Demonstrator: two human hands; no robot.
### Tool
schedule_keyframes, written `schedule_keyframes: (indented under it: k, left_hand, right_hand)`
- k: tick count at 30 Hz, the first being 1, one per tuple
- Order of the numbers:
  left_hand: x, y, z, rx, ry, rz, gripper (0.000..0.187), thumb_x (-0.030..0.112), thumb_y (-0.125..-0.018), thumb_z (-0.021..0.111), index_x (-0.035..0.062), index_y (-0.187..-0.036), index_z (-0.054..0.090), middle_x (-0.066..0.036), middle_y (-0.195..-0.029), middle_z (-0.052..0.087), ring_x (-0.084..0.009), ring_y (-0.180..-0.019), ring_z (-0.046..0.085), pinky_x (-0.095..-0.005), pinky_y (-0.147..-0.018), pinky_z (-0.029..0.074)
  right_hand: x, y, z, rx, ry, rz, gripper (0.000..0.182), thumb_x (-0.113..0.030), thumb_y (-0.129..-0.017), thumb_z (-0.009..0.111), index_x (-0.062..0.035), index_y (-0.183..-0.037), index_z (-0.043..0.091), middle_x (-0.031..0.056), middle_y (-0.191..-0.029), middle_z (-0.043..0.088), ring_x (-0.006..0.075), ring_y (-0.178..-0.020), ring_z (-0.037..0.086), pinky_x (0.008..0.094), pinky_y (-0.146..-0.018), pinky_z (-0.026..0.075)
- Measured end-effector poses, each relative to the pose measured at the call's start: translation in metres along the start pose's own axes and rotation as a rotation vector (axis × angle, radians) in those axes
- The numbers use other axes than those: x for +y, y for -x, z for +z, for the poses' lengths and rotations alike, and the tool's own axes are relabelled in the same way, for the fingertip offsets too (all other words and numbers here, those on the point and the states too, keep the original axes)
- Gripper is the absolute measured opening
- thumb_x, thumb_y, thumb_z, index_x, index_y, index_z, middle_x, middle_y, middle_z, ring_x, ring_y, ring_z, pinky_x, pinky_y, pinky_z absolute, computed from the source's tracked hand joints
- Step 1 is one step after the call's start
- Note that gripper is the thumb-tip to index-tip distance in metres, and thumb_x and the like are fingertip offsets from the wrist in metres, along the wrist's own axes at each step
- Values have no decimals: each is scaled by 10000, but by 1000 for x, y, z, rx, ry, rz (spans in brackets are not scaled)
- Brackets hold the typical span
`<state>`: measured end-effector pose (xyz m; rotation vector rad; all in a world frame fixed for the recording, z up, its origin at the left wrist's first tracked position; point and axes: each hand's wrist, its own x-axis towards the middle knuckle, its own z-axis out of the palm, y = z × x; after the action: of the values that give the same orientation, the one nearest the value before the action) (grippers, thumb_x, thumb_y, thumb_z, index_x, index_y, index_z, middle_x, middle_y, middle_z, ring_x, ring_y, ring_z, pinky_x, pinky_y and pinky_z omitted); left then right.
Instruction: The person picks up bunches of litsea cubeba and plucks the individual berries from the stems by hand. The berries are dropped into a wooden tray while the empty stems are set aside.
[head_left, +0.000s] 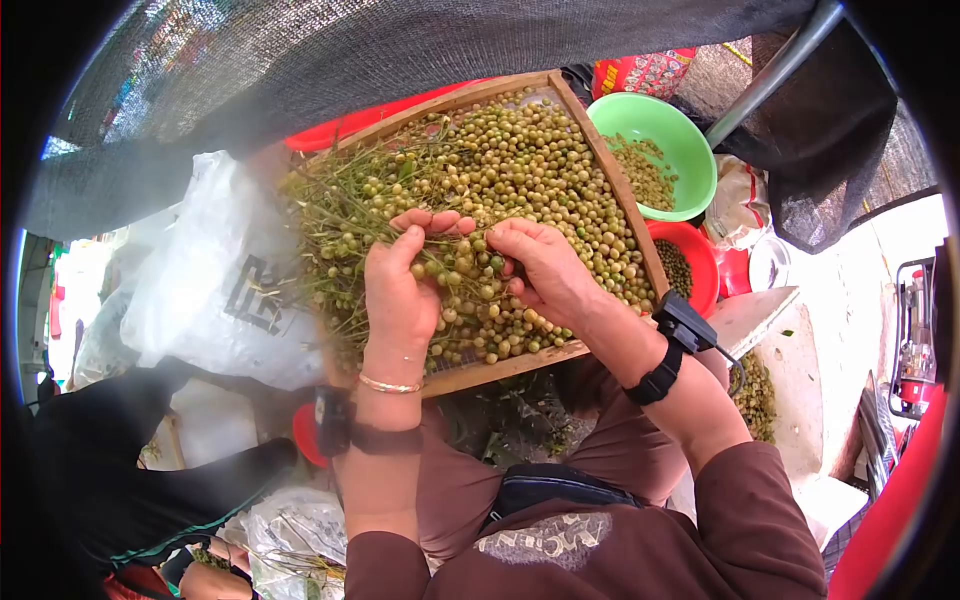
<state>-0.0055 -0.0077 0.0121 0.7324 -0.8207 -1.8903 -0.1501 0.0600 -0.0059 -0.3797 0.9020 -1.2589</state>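
A wooden-framed tray (pixel 622 190) holds a heap of round yellow-green fruits (pixel 530 150), with thin green stems (pixel 345 185) piled on its left side. Over the tray's middle, my left hand (pixel 405 275) is curled around a stemmed bunch of fruits (pixel 460 278), its fingers bent at the top. My right hand (pixel 540 265) is just to the right, with thumb and forefinger pinched together at the edge of the same bunch. The fingertips of both hands are close together. Part of the bunch is hidden behind my left palm.
A green bowl (pixel 690 150) with pale pieces stands at the upper right, above a red bowl (pixel 708 265) of small green items. White plastic bags (pixel 200 280) lie left. Dark netting (pixel 400 60) hangs overhead. Another person's dark sleeve (pixel 190 500) shows at lower left.
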Motion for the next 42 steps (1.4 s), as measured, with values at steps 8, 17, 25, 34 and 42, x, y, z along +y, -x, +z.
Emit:
schedule_keyframes:
  k: [8,17,25,34,42]
  left_hand:
    - [-8,6,9,-21,-180,116,146,43,-874,396,-2,-951,511,-170,-944,605,-301,-910,600,-394,-833,466]
    - [-3,7,9,-11,-133,122,146,56,-883,399,-4,-962,507,-164,-943,606,-286,-903,603,-382,-825,469]
    - [2,6,7,13,-130,122,133,37,-876,392,-10,-923,508,-160,-897,596,-273,-841,607,-377,-769,501]
    - [11,10,0,-92,-112,19,168,99,-876,432,30,-1001,522,-157,-934,617,-281,-870,609,-376,-776,485]
    - [10,5,-3,78,-254,134,215,106,-857,426,6,-1024,517,-179,-972,602,-278,-910,587,-383,-832,447]
  right_hand:
    - [5,-10,-5,178,97,-113,127,-223,-860,535,-97,-843,532,-41,-584,440,44,-451,413,176,-362,287]
    - [0,-10,-9,85,-251,-73,70,-172,-877,498,-105,-864,485,-14,-629,478,66,-435,424,181,-342,258]
    - [-8,-4,-4,-74,-59,-2,209,-103,-809,499,-59,-1014,491,21,-714,510,67,-503,438,185,-412,330]
    - [-11,0,-4,-257,297,176,175,-229,-833,552,-58,-871,554,-5,-636,493,48,-440,423,178,-379,321]
    - [-5,-8,-15,-227,-243,-82,108,-144,-819,584,-71,-821,505,27,-629,541,68,-424,452,170,-353,309]
